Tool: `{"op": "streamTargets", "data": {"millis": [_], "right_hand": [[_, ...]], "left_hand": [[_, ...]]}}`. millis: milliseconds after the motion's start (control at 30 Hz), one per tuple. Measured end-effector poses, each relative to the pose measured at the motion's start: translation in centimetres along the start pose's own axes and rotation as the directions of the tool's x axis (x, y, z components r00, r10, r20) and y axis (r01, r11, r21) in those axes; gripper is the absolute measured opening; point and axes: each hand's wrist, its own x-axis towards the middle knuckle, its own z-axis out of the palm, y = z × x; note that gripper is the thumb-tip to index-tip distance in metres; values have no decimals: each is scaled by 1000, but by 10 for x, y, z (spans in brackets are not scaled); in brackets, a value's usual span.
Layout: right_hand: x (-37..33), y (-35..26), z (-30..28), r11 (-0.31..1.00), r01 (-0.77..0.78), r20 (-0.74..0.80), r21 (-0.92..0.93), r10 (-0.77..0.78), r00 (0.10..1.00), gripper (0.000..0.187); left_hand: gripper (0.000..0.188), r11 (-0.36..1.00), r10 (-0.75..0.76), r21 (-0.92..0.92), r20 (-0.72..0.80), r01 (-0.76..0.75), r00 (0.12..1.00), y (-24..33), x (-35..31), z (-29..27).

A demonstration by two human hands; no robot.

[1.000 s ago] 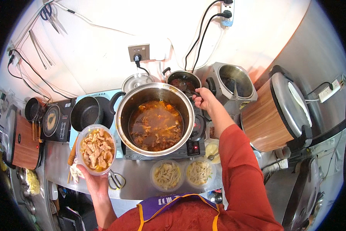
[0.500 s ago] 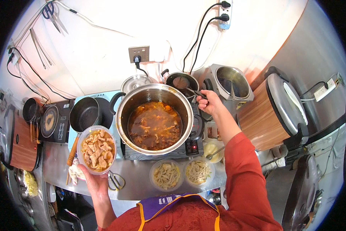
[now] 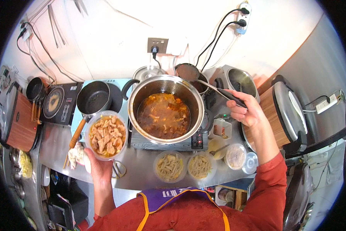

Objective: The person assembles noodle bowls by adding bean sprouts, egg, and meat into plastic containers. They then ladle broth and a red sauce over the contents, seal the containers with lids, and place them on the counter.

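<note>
In my left hand point(image 3: 99, 166) is a clear round plastic tub point(image 3: 106, 135) of meat pieces in yellowish broth. It is held over the counter at the left, beside the wooden handle of a small black saucepan point(image 3: 93, 97). My right hand point(image 3: 245, 108) grips the black handle of a ladle point(image 3: 188, 72). The ladle's round brownish head is raised over a small dark pot point(image 3: 201, 87); whether the head is solid or mesh I cannot tell. A large steel stockpot point(image 3: 199, 126) of reddish-brown stew stands between my hands on an induction cooker point(image 3: 153, 143).
Two tubs of pale shredded food point(image 3: 169, 166) stand at the counter's front. Right of them are a pale yellow bowl point(image 3: 218, 149) with a spoon and a lidded tub point(image 3: 235, 156). Scissors point(image 3: 119, 169) and a white cloth point(image 3: 77, 154) lie at left. A wood-patterned cooker point(image 3: 267, 115) rises at right.
The ladle has come up out of the small pot, and my right hand has moved right and nearer. My left hand still holds the tub. The whole view has shifted slightly.
</note>
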Motion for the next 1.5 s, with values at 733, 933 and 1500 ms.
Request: {"op": "streamTargets", "data": {"millis": [733, 933, 1500], "right_hand": [[-33, 112, 38, 109, 238, 161, -965, -473, 867, 42], [1, 122, 27, 435, 116, -25, -893, -305, 952, 39], [-82, 66, 111, 945, -211, -15, -248, 214, 977, 44]], "left_hand": [[89, 997, -21, 75, -70, 27, 997, -1, -14, 0], [91, 995, -26, 93, -82, 34, 996, -2, -18, -2], [83, 989, -130, 71, 3, 130, 991, -17, -11, -13]]}}
